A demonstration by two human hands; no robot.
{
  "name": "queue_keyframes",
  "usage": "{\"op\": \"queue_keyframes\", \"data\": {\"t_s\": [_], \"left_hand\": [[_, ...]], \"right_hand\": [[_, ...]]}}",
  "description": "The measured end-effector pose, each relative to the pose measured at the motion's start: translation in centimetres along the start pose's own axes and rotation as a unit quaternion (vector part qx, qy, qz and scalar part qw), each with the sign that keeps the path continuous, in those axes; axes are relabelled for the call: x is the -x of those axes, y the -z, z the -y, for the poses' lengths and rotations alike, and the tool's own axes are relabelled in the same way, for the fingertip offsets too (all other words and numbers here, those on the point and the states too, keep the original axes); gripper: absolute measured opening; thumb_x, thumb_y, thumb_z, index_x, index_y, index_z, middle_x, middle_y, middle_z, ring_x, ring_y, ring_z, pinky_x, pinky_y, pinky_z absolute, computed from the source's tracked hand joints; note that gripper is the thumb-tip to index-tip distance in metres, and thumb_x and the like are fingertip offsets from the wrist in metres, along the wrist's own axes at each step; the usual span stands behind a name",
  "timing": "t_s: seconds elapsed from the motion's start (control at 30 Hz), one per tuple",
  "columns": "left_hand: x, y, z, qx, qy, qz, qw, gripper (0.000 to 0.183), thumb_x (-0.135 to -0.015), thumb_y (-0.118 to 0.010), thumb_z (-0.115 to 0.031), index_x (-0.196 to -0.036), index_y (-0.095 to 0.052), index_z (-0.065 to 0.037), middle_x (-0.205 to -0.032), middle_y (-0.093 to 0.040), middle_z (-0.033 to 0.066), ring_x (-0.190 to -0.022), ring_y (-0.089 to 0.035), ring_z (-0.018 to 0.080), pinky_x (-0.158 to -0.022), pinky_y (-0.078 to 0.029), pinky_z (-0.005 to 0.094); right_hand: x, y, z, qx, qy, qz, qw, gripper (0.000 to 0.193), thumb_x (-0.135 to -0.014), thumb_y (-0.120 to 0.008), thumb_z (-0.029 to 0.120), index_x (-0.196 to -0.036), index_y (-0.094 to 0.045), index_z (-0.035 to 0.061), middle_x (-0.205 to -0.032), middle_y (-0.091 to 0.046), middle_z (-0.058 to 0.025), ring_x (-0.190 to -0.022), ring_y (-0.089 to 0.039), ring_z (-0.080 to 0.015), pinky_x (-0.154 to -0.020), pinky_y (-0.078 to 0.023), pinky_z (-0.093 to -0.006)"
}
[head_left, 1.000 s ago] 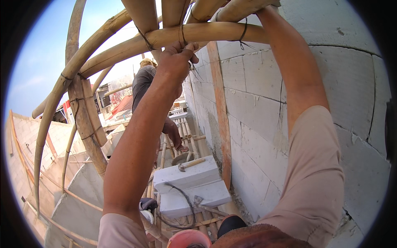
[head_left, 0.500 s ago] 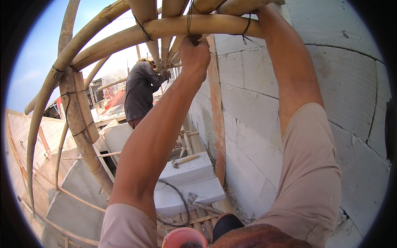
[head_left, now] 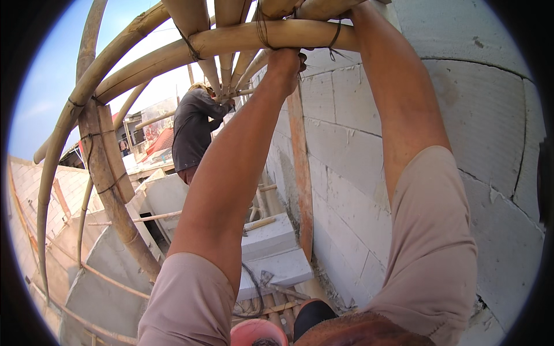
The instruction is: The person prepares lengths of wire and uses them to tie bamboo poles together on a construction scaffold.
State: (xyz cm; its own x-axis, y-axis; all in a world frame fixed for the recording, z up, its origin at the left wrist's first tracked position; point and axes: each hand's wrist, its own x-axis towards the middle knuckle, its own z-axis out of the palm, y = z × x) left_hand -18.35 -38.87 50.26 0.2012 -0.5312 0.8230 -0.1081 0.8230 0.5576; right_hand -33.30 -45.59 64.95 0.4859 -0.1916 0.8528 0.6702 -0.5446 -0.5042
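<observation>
Overhead, a thick bamboo pole (head_left: pixel 236 41) runs crosswise beneath several lengthwise bamboo poles (head_left: pixel 231 14). Dark ties (head_left: pixel 263 26) loop around the crossing points, and one knot (head_left: pixel 333 49) has loose ends near the wall. My left hand (head_left: pixel 287 68) is raised just under the crosswise pole, its fingers curled closed, with fine dark strands showing at the fingertips. Reaching higher, my right hand (head_left: pixel 359 8) is beside the pole's right end at the top of the view. The bamboo hides its fingers.
A light block wall (head_left: pixel 358 150) rises on the right. To the left stands an upright bamboo post (head_left: pixel 118 196) with a board tied on. Ahead, a person in a dark shirt (head_left: pixel 195 127) works under the poles. Below are white blocks (head_left: pixel 277 262) and a pink bucket (head_left: pixel 258 330).
My left hand has moved right along the underside of the crosswise pole and turned, away from the middle tie. My right hand stays up at the pole's end. The view has shifted slightly.
</observation>
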Motion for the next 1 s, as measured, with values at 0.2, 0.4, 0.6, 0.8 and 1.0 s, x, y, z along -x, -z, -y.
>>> {"op": "queue_keyframes", "data": {"t_s": [0.2, 0.4, 0.6, 0.8, 1.0], "left_hand": [[-0.6, -1.0, 1.1, 0.054, -0.071, -0.097, 0.991, 0.001, -0.1, -0.057, -0.012, -0.1, -0.058, -0.012, -0.086, -0.063, -0.0001, -0.066, -0.046, 0.0103, -0.063, -0.037, 0.0288], [-0.1, -2.2, 1.1, 0.098, -0.064, -0.148, 0.982, 0.004, -0.098, -0.06, -0.012, -0.096, -0.056, -0.013, -0.076, -0.059, -0.0006, -0.062, -0.045, 0.01, -0.061, -0.037, 0.0308], [0.8, 0.4, 0.0, 0.068, 0.017, -0.079, 0.994, 0.009, -0.096, -0.061, -0.008, -0.092, -0.054, -0.014, -0.068, -0.045, -0.0016, -0.058, -0.04, 0.0104, -0.055, -0.03, 0.0296], [1.7, 0.0, -1.5, 0.02, 0.077, -0.094, 0.992, 0.011, -0.096, -0.064, -0.011, -0.091, -0.055, -0.013, -0.06, -0.039, -0.0038, -0.055, -0.035, 0.0111, -0.053, -0.028, 0.0296], [3.0, 2.6, -2.4, -0.042, 0.085, -0.13, 0.987, 0.012, -0.096, -0.065, -0.012, -0.089, -0.056, -0.014, -0.06, -0.04, -0.0039, -0.055, -0.037, 0.0103, -0.051, -0.028, 0.0281]], "right_hand": [[0.3, -0.2, -0.6, -0.009, 0.003, 0.002, 1.0, 0.021, -0.104, -0.056, 0.022, -0.102, -0.065, 0.0026, -0.088, -0.067, -0.0078, -0.079, -0.065, -0.0162, -0.076, -0.055, -0.0293], [0.3, -0.2, -1.0, -0.023, 0.003, -0.005, 1.0, 0.021, -0.104, -0.057, 0.023, -0.1, -0.065, 0.0033, -0.087, -0.067, -0.0074, -0.077, -0.064, -0.0159, -0.074, -0.055, -0.029], [0.4, 0.0, -1.5, -0.06, 0.024, -0.02, 0.998, 0.021, -0.103, -0.057, 0.023, -0.099, -0.064, 0.004, -0.086, -0.067, -0.0069, -0.076, -0.064, -0.0156, -0.073, -0.054, -0.0287], [5.1, 2.8, -1.3, -0.133, 0.257, -0.213, 0.933, 0.021, -0.103, -0.058, 0.024, -0.098, -0.064, 0.0048, -0.085, -0.066, -0.0064, -0.074, -0.064, -0.0153, -0.071, -0.054, -0.0285], [21.2, -9.9, -10.1, 0.125, 0.189, -0.372, 0.9, 0.025, -0.098, -0.059, 0.012, -0.093, -0.073, -0.0065, -0.075, -0.07, -0.0093, -0.066, -0.068, -0.0156, -0.063, -0.057, -0.0275]]}}
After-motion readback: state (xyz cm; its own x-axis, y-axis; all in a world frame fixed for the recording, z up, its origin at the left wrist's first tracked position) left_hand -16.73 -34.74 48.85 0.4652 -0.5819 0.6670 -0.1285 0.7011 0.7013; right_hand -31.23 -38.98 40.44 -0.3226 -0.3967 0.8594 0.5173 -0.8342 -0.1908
